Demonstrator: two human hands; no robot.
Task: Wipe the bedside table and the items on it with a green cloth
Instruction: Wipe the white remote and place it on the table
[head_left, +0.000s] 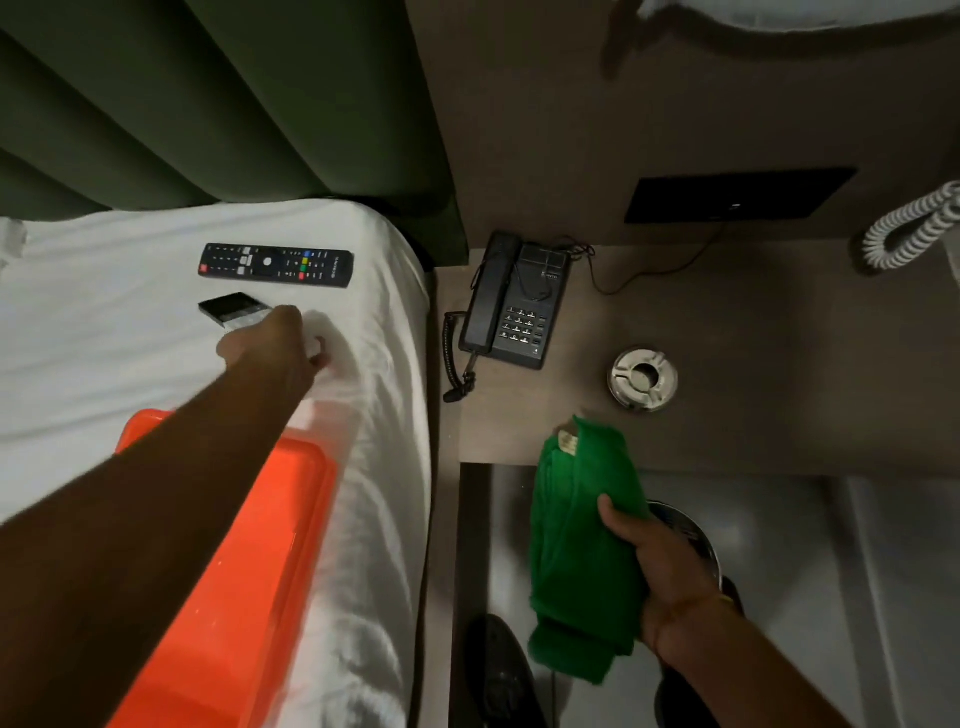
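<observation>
Head view, left hand: we see our left hand (283, 340) stretched out over the white bed sheet (104, 353), its grip curled around something pale and blurred that we cannot identify.
Head view, right hand: our right hand (660, 561) holds the green cloth (582, 530), grip clamped on its bunched folds, just off the front edge of the bench (753, 322).
Green cloth: it hangs lengthwise in the hand, its upper end over the front edge of the bench, whether touching we cannot tell, the rest over the floor.
Bench: a black telephone (514, 301) sits at the back left, its coiled cord trailing down the left side; a round metal ashtray (643, 379) stands to its right, apart from it and just beyond the cloth.
Bed: a black remote control (276, 265) lies on the sheet, a smaller dark device (231, 307) just below it, near our left hand.
Foreground: an orange tray (234, 571) rests on the bed under our left forearm.
</observation>
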